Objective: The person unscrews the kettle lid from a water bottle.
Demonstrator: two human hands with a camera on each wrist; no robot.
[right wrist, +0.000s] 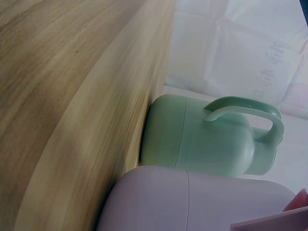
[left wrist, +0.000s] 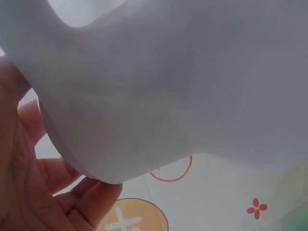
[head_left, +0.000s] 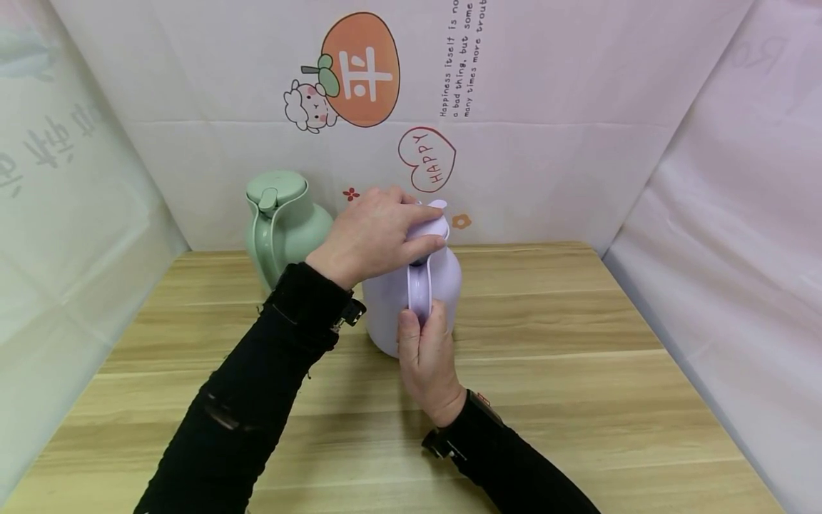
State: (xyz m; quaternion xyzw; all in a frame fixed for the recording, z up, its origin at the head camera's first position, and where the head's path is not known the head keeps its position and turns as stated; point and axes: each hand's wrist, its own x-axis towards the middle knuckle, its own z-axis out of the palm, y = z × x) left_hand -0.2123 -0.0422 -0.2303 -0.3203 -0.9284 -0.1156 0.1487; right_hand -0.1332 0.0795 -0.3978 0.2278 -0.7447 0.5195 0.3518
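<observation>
A lavender thermos jug (head_left: 385,314) stands upright on the wooden table. My left hand (head_left: 375,235) reaches over its top and grips the lid (head_left: 430,230), with thumb and forefinger toward the right. Seen in the left wrist view, fingers (left wrist: 98,202) curl round the rim beside the pale jug body (left wrist: 144,86). Lower down, my right hand (head_left: 429,360) holds the jug's handle (head_left: 419,285), thumb up along it. In the right wrist view only a fingertip (right wrist: 299,199) of that hand shows, near the jug's side (right wrist: 149,202). Most of the lid is hidden under the left hand.
A green thermos jug (head_left: 302,232) with its lid on stands at the back left, close to the lavender one. White printed cloth (head_left: 546,164) hangs behind the wooden table (head_left: 546,343) and at both sides.
</observation>
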